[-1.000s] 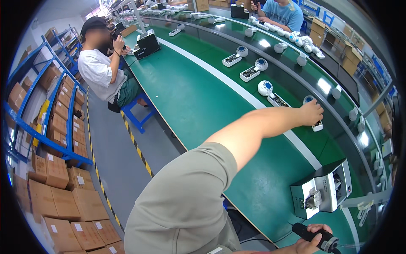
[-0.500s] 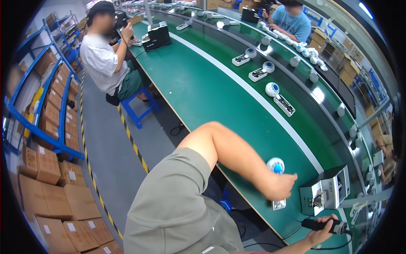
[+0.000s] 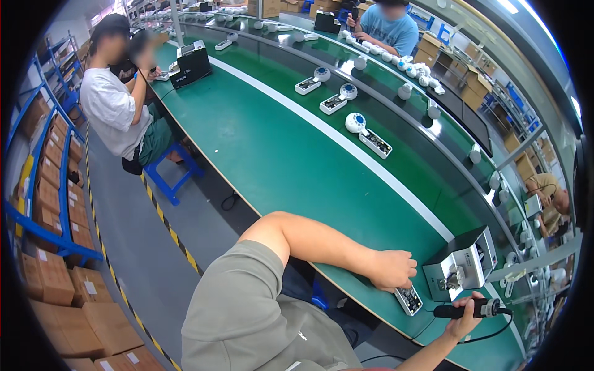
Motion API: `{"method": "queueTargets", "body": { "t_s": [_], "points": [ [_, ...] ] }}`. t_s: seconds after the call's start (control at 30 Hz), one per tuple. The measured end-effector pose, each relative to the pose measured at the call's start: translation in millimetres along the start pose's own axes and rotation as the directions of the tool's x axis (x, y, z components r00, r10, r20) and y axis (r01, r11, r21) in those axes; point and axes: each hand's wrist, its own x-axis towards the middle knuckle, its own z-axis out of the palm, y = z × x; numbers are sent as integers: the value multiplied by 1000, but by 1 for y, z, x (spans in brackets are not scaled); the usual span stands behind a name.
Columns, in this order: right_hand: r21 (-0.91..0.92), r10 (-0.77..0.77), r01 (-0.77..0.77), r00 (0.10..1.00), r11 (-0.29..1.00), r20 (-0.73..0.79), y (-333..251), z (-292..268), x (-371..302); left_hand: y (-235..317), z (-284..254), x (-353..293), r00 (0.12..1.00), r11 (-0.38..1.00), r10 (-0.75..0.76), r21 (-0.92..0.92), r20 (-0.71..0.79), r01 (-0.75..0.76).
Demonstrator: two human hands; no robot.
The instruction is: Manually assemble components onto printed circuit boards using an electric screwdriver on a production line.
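Observation:
My left hand point(image 3: 391, 271) is closed over the upper end of a white device point(image 3: 409, 302) lying on the green bench. The device's housing shows a bare circuit board; its round head is hidden under the hand. In my right hand point(image 3: 465, 318) is a black electric screwdriver point(image 3: 458, 310), gripped around its body, with its thin tip pointing left toward the circuit board. The tip appears apart from the board, though it is too fine to place exactly. A cord runs from the tool's back end.
A silver-and-black screw feeder point(image 3: 459, 264) stands just beyond the screwdriver. Several similar white devices point(image 3: 375, 143) lie on the belt behind the white line point(image 3: 328, 127). One person point(image 3: 111, 105) sits far left beside another black box point(image 3: 190, 65); another point(image 3: 390, 28) works across the line.
My left hand has shifted from the board to the device's head end, uncovering the board. My right hand has raised the screwdriver nearer to it. The whole view has turned slightly.

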Motion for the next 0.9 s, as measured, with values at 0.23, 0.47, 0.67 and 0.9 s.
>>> {"method": "queueTargets", "body": {
  "t_s": [0.23,0.47,0.67,0.9],
  "points": [
    [49,33,-34,999,998,29,0,-2,3,0,-2,-5,995,995,-19,-96,-100,9],
    [79,50,-53,998,996,37,4,-1,8,0,0,-6,993,991,-36,-134,-113,21],
    [239,-17,-61,950,969,313,-1,-8,17,-1,3,-7,991,990,-29,-143,-130,11],
    [266,-54,-94,863,959,503,4,1,32,-2,2,-7,993,993,-20,-121,-119,5]
  ]
}}
